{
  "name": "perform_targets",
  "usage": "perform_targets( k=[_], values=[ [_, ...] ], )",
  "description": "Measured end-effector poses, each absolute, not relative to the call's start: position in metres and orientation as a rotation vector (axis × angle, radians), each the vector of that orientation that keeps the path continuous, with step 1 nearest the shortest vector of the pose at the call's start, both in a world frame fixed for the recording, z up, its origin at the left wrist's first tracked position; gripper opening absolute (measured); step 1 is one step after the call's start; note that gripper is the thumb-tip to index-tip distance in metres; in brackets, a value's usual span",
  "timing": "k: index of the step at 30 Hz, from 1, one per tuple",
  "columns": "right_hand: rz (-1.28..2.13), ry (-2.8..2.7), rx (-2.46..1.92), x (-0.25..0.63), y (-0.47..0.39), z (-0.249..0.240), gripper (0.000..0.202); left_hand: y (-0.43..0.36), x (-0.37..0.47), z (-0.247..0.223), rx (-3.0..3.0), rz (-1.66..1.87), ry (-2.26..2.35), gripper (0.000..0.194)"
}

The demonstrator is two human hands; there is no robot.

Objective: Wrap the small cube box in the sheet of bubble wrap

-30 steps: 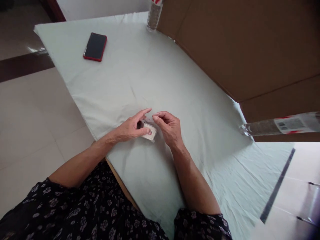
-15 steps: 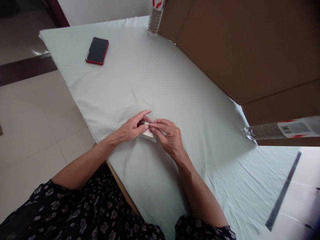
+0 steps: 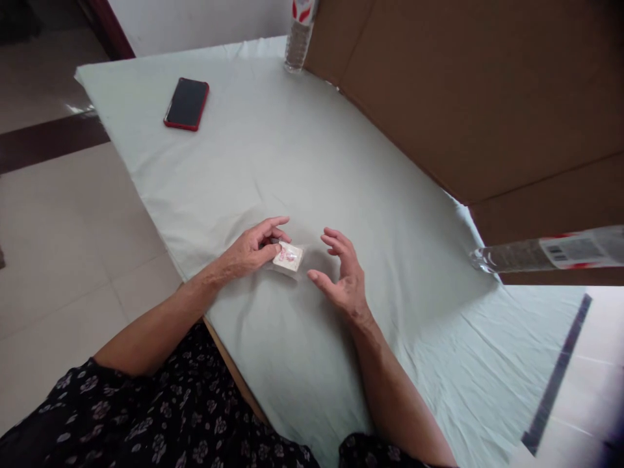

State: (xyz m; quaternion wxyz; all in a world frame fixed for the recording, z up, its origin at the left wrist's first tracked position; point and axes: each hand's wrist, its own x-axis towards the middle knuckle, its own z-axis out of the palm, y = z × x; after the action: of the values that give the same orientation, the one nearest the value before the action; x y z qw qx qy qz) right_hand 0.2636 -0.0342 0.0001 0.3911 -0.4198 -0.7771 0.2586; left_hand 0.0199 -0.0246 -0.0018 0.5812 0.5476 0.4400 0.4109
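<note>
A small whitish packet (image 3: 291, 257) with red print and a clear, shiny wrapper is near the front of the cloth-covered table. My left hand (image 3: 250, 252) grips its left edge, the thumb on top and the other fingers behind, partly hidden. To the right of the packet, my right hand (image 3: 345, 276) is off it, thumb and fingers spread with nothing between them. What lies inside the wrapper cannot be made out clearly.
A phone in a red case (image 3: 186, 104) lies at the far left of the pale green tablecloth (image 3: 234, 149). A large brown cardboard panel (image 3: 453, 91) stands at the right, with a clear bottle (image 3: 297, 42) at its far end and another bottle (image 3: 546, 252) at its near end.
My right hand has let go of the packet and drawn back to the right, its fingers opening. More of the packet's printed face now shows. My left hand keeps its hold.
</note>
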Motion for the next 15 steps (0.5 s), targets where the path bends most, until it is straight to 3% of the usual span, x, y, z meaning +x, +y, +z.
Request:
perform_targets(
  k=[5, 15],
  values=[
    [0.857, -2.049, -1.064, 0.247, -0.029, -0.016, 0.095, -0.025, 0.021, -0.004, 1.293, 0.986, 1.015, 0.06],
    [0.788, -1.863, -1.106, 0.236, -0.026, -0.02, 0.077, -0.029, 0.018, -0.008, 1.39, 1.27, 1.218, 0.055]
  ],
)
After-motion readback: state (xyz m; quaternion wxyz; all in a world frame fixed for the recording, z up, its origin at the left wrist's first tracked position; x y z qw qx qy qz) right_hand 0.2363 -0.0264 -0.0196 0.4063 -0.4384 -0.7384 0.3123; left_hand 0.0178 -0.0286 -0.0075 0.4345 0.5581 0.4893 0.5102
